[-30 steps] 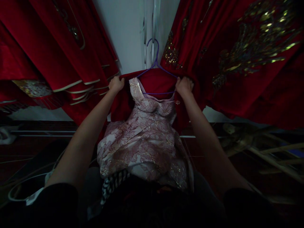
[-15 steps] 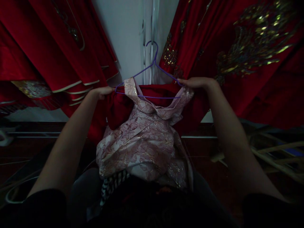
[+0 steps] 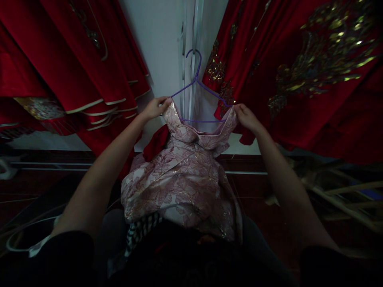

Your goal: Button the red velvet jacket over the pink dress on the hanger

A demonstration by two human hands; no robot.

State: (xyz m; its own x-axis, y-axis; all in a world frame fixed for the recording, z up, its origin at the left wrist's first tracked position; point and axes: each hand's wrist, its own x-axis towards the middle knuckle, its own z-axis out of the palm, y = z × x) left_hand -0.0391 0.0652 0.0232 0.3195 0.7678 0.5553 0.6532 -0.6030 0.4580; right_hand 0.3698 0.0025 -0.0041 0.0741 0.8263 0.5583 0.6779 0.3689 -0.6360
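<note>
A pink and white brocade dress [image 3: 185, 175] with gold threads lies over my lap, its neckline up. A purple wire hanger [image 3: 196, 75] runs through its shoulder straps, hook pointing up. My left hand [image 3: 158, 107] is closed on the left strap near the hanger's end, thumb and fingers pinching the cloth. At the other side my right hand [image 3: 245, 116] pinches the right strap by the hanger's other end. A piece of dark red cloth [image 3: 157, 143] shows beside the bodice on the left. The dress's lower part is folded and partly hidden.
Red garments with pale trim [image 3: 98, 95] hang at the left, and red garments with gold sequins [image 3: 299, 79] hang at the right. A pale wall with a metal upright [image 3: 193, 24] stands between them. A wooden-looking frame [image 3: 338, 191] lies low at the right.
My left hand has moved right, from the hanger's end onto the strap. My right hand has shifted slightly lower. The red cloth behind the neckline has dropped away, showing the wall.
</note>
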